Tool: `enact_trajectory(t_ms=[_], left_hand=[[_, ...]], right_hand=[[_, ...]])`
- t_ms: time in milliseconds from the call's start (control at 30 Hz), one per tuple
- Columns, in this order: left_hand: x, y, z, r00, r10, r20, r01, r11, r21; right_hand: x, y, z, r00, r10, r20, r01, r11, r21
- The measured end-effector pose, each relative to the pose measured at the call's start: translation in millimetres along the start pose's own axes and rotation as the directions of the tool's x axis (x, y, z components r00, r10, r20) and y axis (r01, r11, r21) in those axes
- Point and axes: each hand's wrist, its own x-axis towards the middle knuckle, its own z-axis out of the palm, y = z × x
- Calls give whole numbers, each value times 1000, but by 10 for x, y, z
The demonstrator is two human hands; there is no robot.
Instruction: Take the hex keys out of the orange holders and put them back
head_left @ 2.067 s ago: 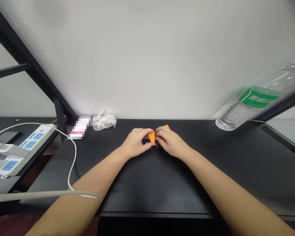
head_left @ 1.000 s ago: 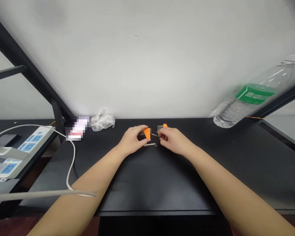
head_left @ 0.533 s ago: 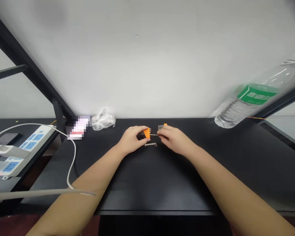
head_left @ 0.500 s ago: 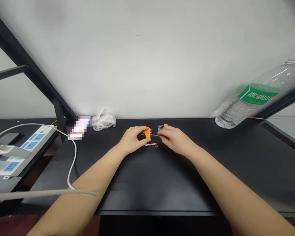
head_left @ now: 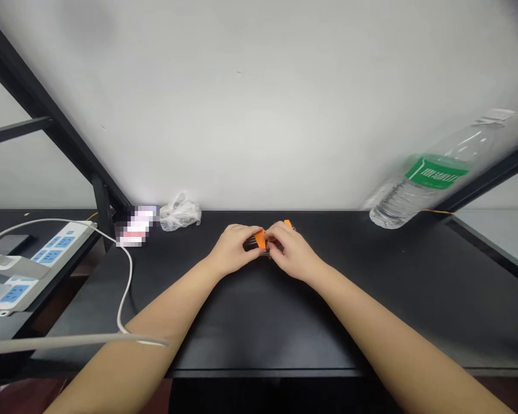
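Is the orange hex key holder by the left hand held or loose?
Looks held: the orange hex key holder sits between the left hand and right hand, fingers against it.

Orange hex key holder point(head_left: 260, 239), black tabletop point(head_left: 280, 328), green bottle label point(head_left: 437, 173), white-and-blue power strip point(head_left: 58, 243)

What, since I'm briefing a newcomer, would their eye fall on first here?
The left hand and right hand meet mid-way along the black bench around an orange holder. At far right, a water bottle with a green label stands out; at far left, a power strip with blue sockets.
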Motion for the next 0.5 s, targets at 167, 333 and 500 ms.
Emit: enact_trajectory(t_ms=[167,333,500], left_hand=[[0,-79,-48,994,-54,-94,58,998,38],[46,-124,-45,990,-63,-127,70,997,44],[80,-122,-12,996,-55,-72,58,997,52]], right_hand=[[-45,249,-44,975,14,224,-10,1000,-17],[-47,367,10,959,7,283,-8,1000,1],[-42,359,51,951,115,289,-91,991,-94]])
